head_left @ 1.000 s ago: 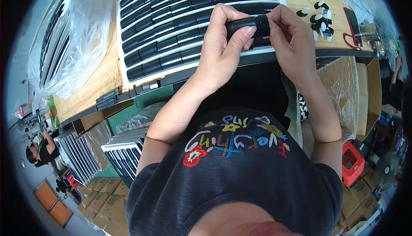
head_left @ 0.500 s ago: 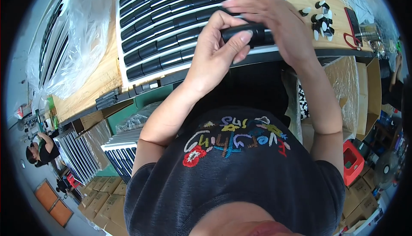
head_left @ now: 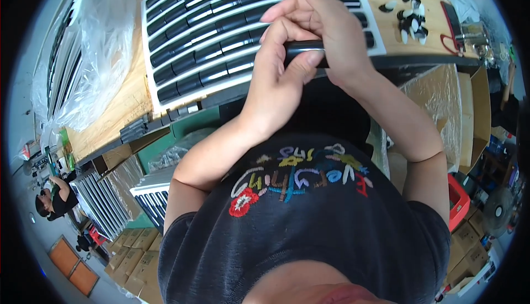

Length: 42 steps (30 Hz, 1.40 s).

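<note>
A glossy black cylindrical tube (head_left: 303, 46) lies sideways in my left hand (head_left: 268, 86), whose thumb and curled fingers wrap round it. Against the tube's right end is the palm side of my right hand (head_left: 343, 41). Its fingers are stretched out and the thumb points up, so it does not grip; the palm hides that end. Just beyond both hands, a white tray (head_left: 147, 55) holds rows of similar black cylinders (head_left: 190, 82).
Small black-and-white pieces (head_left: 411, 22) lie in a cluster right of the tray, near a dark phone-like slab (head_left: 451, 19) and red-handled scissors (head_left: 450, 43). Plastic-wrapped trays (head_left: 105, 39) stand at left. Open cartons (head_left: 441, 99) sit below the table edge. Another person (head_left: 61, 196) is far left.
My right hand has come down and left, from a blurred position above the tube to its right end. The tube stays in my left hand. The view has shifted slightly.
</note>
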Each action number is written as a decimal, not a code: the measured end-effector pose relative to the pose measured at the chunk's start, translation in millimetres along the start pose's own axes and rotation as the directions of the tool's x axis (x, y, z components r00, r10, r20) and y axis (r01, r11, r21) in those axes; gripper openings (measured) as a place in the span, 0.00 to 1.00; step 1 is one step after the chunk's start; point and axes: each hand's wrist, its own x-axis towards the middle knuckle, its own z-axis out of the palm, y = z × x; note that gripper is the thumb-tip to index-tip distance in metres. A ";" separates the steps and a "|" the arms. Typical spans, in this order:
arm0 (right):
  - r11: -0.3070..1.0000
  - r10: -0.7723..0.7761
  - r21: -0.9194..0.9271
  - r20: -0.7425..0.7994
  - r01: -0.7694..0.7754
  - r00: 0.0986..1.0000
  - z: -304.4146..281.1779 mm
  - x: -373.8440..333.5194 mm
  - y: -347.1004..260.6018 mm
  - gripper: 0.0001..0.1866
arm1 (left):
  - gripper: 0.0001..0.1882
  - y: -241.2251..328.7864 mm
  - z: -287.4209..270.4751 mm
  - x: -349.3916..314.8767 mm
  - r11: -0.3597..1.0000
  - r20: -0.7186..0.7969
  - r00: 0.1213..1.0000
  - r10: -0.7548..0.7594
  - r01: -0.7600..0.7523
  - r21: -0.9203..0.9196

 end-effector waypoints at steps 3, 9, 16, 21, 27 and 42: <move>0.907 -0.384 -0.262 -0.201 0.329 0.901 -27.4 31.5 45.1 0.30 | 0.06 -20.6 -15.9 34.8 0.988 -0.002 1.000 -0.027 0.026 -0.150; 0.710 -0.507 -0.624 -0.131 0.327 0.852 -72.4 61.1 30.9 0.17 | 0.13 -16.3 -62.9 104.4 0.973 -0.040 0.997 0.072 -0.062 0.221; 0.678 -0.314 -0.679 -0.614 -0.282 0.724 -199.7 208.7 40.5 0.15 | 0.10 -29.0 -144.9 205.0 -0.366 0.365 0.863 0.349 -0.232 0.901; 0.499 -0.734 -0.865 -0.388 0.055 0.558 -209.6 152.5 16.9 0.11 | 0.07 -33.1 -160.6 227.1 -0.270 0.409 0.867 0.285 -0.337 0.902; 0.562 -0.539 -0.813 -0.222 0.151 0.812 -173.7 13.4 11.7 0.16 | 0.05 -8.0 -62.9 185.7 0.793 -0.039 0.933 0.358 -0.282 0.540; 0.037 -0.456 -0.975 0.178 0.219 0.872 -231.8 -20.9 -30.0 0.13 | 0.06 -87.8 38.6 146.4 0.900 -0.026 0.956 0.291 -0.265 0.347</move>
